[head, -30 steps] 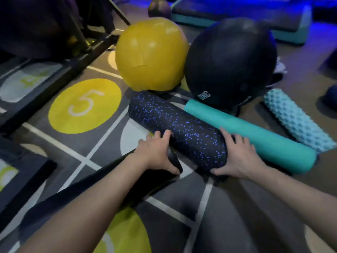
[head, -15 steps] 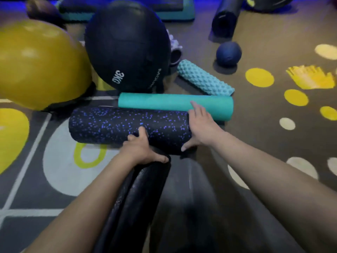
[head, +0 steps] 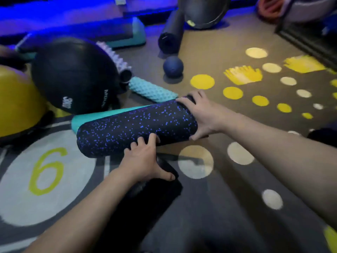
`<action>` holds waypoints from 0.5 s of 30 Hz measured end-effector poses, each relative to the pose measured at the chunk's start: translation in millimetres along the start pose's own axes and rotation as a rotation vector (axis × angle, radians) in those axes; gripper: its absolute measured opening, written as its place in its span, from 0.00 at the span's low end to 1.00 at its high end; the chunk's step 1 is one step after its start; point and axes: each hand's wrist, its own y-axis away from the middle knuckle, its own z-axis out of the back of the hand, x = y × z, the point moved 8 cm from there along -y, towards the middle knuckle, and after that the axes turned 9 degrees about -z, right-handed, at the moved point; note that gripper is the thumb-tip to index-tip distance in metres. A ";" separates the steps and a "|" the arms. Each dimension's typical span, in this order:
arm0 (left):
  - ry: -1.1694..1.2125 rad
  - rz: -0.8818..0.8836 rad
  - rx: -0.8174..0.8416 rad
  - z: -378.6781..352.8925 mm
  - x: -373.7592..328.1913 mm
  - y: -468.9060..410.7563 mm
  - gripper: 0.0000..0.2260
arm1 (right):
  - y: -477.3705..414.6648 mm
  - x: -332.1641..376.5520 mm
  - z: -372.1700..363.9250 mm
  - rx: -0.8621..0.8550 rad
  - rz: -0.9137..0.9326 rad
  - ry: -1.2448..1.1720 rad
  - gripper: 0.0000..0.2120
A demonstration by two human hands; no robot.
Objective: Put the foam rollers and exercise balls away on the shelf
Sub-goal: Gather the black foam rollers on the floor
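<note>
A black foam roller with blue speckles (head: pixel 131 128) lies tilted across the middle of the floor. My right hand (head: pixel 202 114) grips its right end, which is raised. My left hand (head: pixel 144 161) holds the end of a plain black roller (head: pixel 156 194) under my forearm, its fingertips touching the speckled roller. A smooth teal roller (head: pixel 102 115) lies just behind the speckled one. Beyond it sit a bumpy teal roller (head: pixel 151 90), a large black ball (head: pixel 73 75) and a yellow ball (head: pixel 16 105) at the left edge.
A small dark blue ball (head: pixel 172 66), a black roller (head: pixel 171 33) and a grey ball (head: pixel 206 11) lie farther back. A spiked lilac roller (head: pixel 114 55) leans behind the black ball. A teal step platform (head: pixel 127 37) stands at the back. A dark rack (head: pixel 306 39) is at far right.
The speckled roller's right end has lifted and swung up over the teal roller. My right hand went with it. The view has turned further right.
</note>
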 end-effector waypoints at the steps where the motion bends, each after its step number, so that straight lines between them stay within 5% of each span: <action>1: -0.048 -0.071 -0.030 8.8 -42.2 -3.8 0.50 | 23.0 -33.1 18.6 -0.038 -0.038 0.021 0.60; 9: -0.428 -0.557 -0.339 65.5 -364.4 -20.3 0.46 | 283.3 -294.7 123.6 -0.278 -0.745 -0.091 0.61; 15: -0.515 -0.757 -0.606 104.7 -527.5 -6.7 0.52 | 459.0 -407.6 114.1 -0.462 -1.339 -0.255 0.60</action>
